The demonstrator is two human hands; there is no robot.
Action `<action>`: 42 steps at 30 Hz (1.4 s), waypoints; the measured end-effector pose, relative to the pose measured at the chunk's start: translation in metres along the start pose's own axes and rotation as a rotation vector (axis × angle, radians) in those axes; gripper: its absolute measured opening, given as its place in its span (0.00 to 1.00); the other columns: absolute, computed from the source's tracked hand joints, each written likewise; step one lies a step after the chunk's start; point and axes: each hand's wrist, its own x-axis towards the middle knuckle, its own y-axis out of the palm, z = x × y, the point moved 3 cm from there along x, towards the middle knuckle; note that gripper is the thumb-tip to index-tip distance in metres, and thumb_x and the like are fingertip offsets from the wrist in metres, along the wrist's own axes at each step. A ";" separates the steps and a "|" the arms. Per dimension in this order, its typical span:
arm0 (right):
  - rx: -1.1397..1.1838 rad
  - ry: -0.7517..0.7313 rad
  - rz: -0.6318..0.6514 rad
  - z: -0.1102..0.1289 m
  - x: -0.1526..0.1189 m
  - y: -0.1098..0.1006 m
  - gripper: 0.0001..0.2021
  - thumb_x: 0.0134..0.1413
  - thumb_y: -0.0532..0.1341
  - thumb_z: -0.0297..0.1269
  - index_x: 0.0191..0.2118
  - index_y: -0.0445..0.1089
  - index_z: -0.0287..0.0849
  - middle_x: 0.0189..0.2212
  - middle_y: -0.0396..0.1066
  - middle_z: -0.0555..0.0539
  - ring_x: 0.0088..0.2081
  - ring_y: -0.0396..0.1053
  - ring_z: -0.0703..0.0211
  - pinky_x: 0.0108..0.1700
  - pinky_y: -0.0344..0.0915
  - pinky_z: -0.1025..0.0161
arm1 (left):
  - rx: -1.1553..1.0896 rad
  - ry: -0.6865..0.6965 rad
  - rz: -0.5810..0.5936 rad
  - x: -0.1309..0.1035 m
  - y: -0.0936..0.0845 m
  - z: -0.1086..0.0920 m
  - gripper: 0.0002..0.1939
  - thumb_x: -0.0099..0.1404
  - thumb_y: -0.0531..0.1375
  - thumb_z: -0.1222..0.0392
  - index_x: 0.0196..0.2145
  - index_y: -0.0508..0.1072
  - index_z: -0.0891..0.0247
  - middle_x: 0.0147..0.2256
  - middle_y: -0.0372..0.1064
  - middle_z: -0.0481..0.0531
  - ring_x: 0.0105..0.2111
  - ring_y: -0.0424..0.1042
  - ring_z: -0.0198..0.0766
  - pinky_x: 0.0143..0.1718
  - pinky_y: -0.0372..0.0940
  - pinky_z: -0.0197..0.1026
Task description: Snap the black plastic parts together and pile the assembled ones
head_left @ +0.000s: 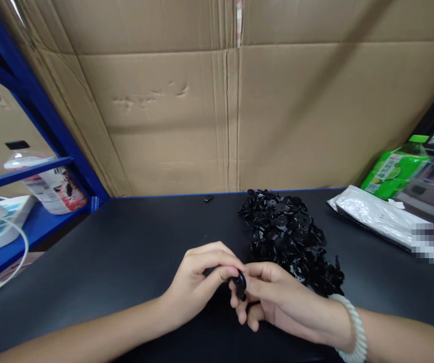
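Between my two hands is a small round black plastic part, low over the front of the dark table. My left hand pinches its upper left edge with thumb and forefinger. My right hand, with a pale coiled band at the wrist, grips the same part from the right, its lower fingers curled loosely beneath. Fingers cover much of the part, so its full shape is hidden. Just beyond my right hand lies a heap of similar black plastic parts, many of them disc-shaped.
One small black piece lies at the back edge of the table, against a cardboard wall. On the right are a white plastic packet and a green bottle. A blue frame with another bottle stands left.
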 end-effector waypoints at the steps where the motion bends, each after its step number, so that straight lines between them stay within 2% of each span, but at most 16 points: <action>1: 0.029 0.014 0.026 0.000 0.000 0.000 0.12 0.52 0.67 0.39 0.35 0.70 0.33 0.31 0.70 0.45 0.29 0.72 0.64 0.30 0.67 0.69 | -0.008 0.002 -0.002 0.000 0.000 0.000 0.10 0.65 0.58 0.68 0.36 0.80 0.61 0.29 0.73 0.52 0.30 0.72 0.35 0.33 0.68 0.34; 5: 0.061 -0.034 0.048 0.002 -0.001 -0.003 0.11 0.50 0.69 0.35 0.35 0.70 0.34 0.30 0.69 0.47 0.30 0.71 0.64 0.33 0.68 0.66 | -0.068 -0.034 0.002 0.000 0.000 0.001 0.09 0.64 0.60 0.66 0.38 0.80 0.60 0.32 0.73 0.53 0.32 0.73 0.36 0.36 0.68 0.36; 10: 0.028 -0.092 -0.018 0.006 -0.002 -0.003 0.08 0.52 0.66 0.33 0.36 0.68 0.36 0.28 0.67 0.50 0.30 0.69 0.64 0.35 0.67 0.64 | -0.143 -0.121 -0.027 -0.001 0.003 0.005 0.14 0.52 0.70 0.65 0.38 0.79 0.62 0.33 0.74 0.53 0.34 0.73 0.38 0.37 0.69 0.38; 13: 0.031 -0.078 -0.003 0.008 -0.004 -0.001 0.07 0.53 0.64 0.28 0.38 0.66 0.38 0.29 0.67 0.50 0.33 0.71 0.61 0.38 0.68 0.60 | -0.091 -0.082 -0.016 -0.001 0.004 0.004 0.12 0.51 0.70 0.67 0.36 0.79 0.63 0.33 0.75 0.54 0.34 0.74 0.39 0.38 0.69 0.39; 18: 0.020 -0.016 0.112 0.011 -0.004 0.003 0.17 0.48 0.60 0.22 0.45 0.63 0.38 0.34 0.71 0.47 0.39 0.73 0.56 0.46 0.66 0.53 | -0.027 0.031 0.073 0.001 0.005 -0.002 0.17 0.47 0.72 0.69 0.37 0.80 0.65 0.32 0.75 0.55 0.30 0.74 0.38 0.33 0.70 0.37; 26: 0.006 0.002 0.112 0.011 -0.003 0.005 0.19 0.46 0.61 0.20 0.46 0.63 0.37 0.35 0.70 0.47 0.39 0.72 0.58 0.47 0.65 0.53 | -0.007 -0.001 0.138 0.001 0.007 -0.003 0.16 0.49 0.71 0.70 0.39 0.81 0.65 0.34 0.76 0.58 0.31 0.76 0.39 0.33 0.71 0.37; 31: -0.006 0.025 0.106 0.003 -0.002 0.006 0.19 0.42 0.58 0.19 0.43 0.64 0.39 0.33 0.68 0.51 0.33 0.71 0.63 0.43 0.67 0.56 | -0.005 -0.037 0.187 -0.001 0.011 -0.001 0.14 0.52 0.69 0.67 0.39 0.81 0.64 0.35 0.75 0.58 0.28 0.75 0.37 0.29 0.72 0.35; 34: 0.017 0.037 0.082 -0.003 -0.002 0.006 0.17 0.40 0.57 0.20 0.39 0.65 0.41 0.34 0.65 0.52 0.31 0.67 0.66 0.39 0.67 0.60 | -0.020 -0.100 0.233 -0.003 0.017 0.003 0.11 0.53 0.69 0.66 0.37 0.82 0.67 0.34 0.75 0.59 0.26 0.74 0.35 0.27 0.72 0.33; 37: 0.041 0.035 0.049 -0.005 0.000 0.006 0.15 0.37 0.55 0.19 0.35 0.65 0.40 0.33 0.64 0.52 0.32 0.64 0.66 0.35 0.65 0.63 | -0.005 -0.133 0.216 -0.004 0.020 0.005 0.10 0.52 0.69 0.66 0.35 0.82 0.71 0.32 0.75 0.60 0.25 0.73 0.36 0.26 0.72 0.33; 42: 0.072 0.009 0.004 -0.002 0.005 0.009 0.15 0.33 0.55 0.21 0.32 0.68 0.39 0.30 0.64 0.51 0.31 0.63 0.65 0.31 0.61 0.66 | 0.045 -0.025 0.158 -0.003 0.020 0.007 0.09 0.49 0.66 0.73 0.32 0.81 0.73 0.28 0.77 0.59 0.22 0.72 0.35 0.24 0.70 0.32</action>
